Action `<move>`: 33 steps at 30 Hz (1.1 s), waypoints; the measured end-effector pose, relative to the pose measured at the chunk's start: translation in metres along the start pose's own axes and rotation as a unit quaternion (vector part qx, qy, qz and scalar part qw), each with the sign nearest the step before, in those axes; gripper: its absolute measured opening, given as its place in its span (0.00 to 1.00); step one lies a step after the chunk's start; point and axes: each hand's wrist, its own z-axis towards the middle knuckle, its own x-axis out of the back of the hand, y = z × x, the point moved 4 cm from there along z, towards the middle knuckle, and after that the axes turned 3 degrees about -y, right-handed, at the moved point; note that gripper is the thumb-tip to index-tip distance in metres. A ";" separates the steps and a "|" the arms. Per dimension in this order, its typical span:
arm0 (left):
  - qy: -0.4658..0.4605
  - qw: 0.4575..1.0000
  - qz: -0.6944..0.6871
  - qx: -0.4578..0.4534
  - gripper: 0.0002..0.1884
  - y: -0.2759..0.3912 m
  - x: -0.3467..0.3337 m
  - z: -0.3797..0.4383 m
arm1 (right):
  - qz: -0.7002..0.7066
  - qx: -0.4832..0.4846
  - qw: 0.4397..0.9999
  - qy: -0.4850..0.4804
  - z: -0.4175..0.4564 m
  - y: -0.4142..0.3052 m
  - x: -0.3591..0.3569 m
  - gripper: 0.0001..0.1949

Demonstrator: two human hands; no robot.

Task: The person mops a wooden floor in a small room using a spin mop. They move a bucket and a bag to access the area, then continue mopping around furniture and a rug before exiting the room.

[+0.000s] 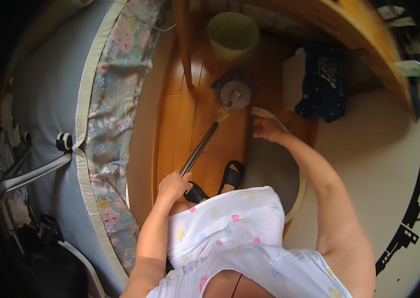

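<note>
My left hand (pixel 173 186) is closed around the metal handle of a mop (pixel 201 147), low and left of centre. The handle slants up and to the right to a round mop head (pixel 235 94) with a pale disc and grey strands, which lies on the wooden floor (pixel 180 126). My right hand (pixel 268 130) is held out on the right, over a grey oval mat (pixel 273 164) with a pale rim; its fingers are partly curled and I see nothing in them. Just beyond the mop head stands a light round bin (pixel 233 37).
A bed with a floral skirt (pixel 111 149) runs along the left, with a chair's metal leg and caster (pixel 64 142) before it. A wooden table leg (pixel 183 48) stands near the bin. Dark blue cloth (pixel 321 85) hangs over a white box (pixel 292 83). A wooden desk edge (pixel 377 37) curves at upper right.
</note>
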 end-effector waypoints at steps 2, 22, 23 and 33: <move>0.019 1.000 0.006 0.001 0.24 0.000 -0.001 -0.020 | -0.051 -0.060 0.994 0.078 -0.037 0.052 -0.015 0.26; -0.195 0.981 0.004 -0.001 0.25 0.080 -0.039 -0.137 | 0.445 -0.311 0.798 0.262 -0.536 0.055 -0.172 0.11; -0.191 0.981 0.021 0.028 0.24 0.082 -0.035 -0.139 | 0.462 -0.317 0.776 0.290 -0.551 0.059 -0.188 0.11; -0.170 0.982 0.075 -0.023 0.23 0.041 -0.067 -0.144 | 0.554 -0.403 0.653 0.324 -0.670 -0.024 -0.442 0.07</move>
